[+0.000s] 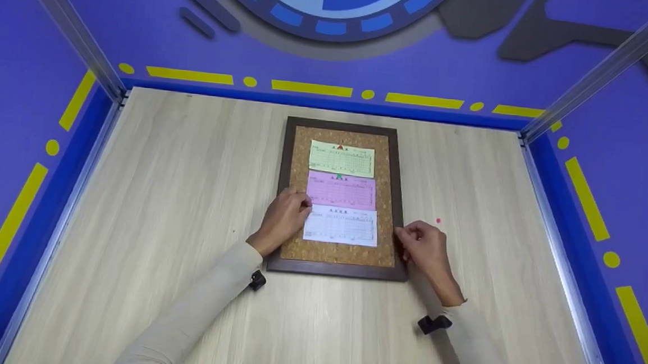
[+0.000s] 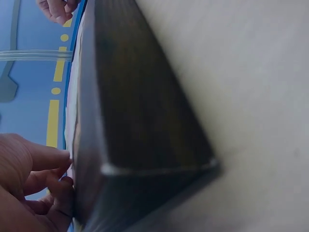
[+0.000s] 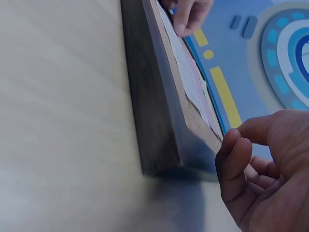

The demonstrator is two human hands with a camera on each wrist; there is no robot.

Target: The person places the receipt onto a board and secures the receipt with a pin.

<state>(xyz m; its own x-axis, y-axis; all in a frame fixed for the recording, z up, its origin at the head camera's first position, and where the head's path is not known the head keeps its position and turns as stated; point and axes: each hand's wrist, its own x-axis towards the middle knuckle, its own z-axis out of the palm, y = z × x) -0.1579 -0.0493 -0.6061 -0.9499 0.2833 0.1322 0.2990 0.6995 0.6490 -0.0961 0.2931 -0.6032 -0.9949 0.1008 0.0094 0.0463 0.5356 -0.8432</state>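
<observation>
A framed cork board lies on the table with three form slips in a column. The green slip carries a red pushpin at its top; a green pushpin stands at the top of the pink slip. Lowest is the white slip, where no pin shows. My left hand reaches over the left frame side and pinches the white slip's upper left corner. Beside the right frame side, my right hand has loosely curled fingers, thumb and fingertip close together, nothing visible between them.
On the wood-grain table, a small red object lies just beyond my right hand. The board's dark frame stands up from the table as a raised edge. Blue panels with yellow marks enclose the table at the back and sides.
</observation>
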